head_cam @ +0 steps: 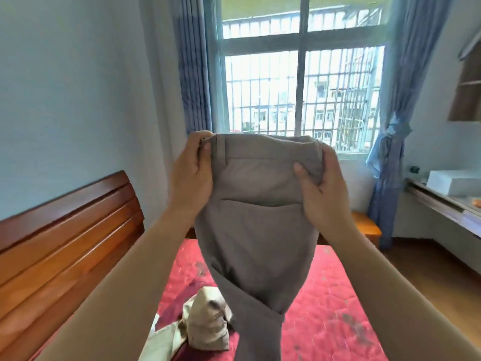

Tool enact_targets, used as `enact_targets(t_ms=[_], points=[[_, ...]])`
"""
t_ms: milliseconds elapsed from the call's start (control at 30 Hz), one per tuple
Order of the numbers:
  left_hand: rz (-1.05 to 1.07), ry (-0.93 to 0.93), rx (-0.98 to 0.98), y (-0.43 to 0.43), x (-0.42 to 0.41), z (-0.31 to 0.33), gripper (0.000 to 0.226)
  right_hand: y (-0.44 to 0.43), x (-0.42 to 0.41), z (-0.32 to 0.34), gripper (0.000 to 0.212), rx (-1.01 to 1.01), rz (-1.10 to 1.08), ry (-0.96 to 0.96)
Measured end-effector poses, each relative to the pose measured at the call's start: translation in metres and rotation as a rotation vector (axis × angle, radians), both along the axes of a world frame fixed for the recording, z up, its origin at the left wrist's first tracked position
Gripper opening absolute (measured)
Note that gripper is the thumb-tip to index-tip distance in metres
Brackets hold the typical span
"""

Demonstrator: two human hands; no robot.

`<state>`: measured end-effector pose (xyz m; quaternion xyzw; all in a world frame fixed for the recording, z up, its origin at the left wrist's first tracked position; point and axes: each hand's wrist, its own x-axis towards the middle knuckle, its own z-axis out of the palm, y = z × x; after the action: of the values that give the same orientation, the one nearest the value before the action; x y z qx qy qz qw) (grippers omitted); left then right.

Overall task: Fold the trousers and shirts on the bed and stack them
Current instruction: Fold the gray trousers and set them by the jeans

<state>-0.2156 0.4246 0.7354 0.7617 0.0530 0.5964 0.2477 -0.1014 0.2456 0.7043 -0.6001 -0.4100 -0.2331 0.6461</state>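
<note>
Grey-brown trousers (256, 225) hang in the air in front of me, waistband up, back pocket facing me, legs twisted together lower down and trailing toward the bed. My left hand (191, 175) pinches the waistband's left end by a belt loop. My right hand (321, 188) grips the waistband's right end, thumb on the front. A crumpled beige garment (205, 325) lies on the red bedspread (330, 287) below, just left of the hanging legs.
A wooden headboard (65, 246) stands at the left. Straight ahead is a barred window (302, 97) with blue curtains. A small wooden stool (365, 226) sits past the bed, and a desk with a white box (454, 182) runs along the right wall.
</note>
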Motion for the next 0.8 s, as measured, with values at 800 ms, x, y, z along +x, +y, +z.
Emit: enact_targets(t_ms=[800], points=[[-0.267,0.475,-0.401,0.010,0.069,-0.250,0.039,-0.036,0.052,-0.223,0.041,-0.094,-0.208,0.432]])
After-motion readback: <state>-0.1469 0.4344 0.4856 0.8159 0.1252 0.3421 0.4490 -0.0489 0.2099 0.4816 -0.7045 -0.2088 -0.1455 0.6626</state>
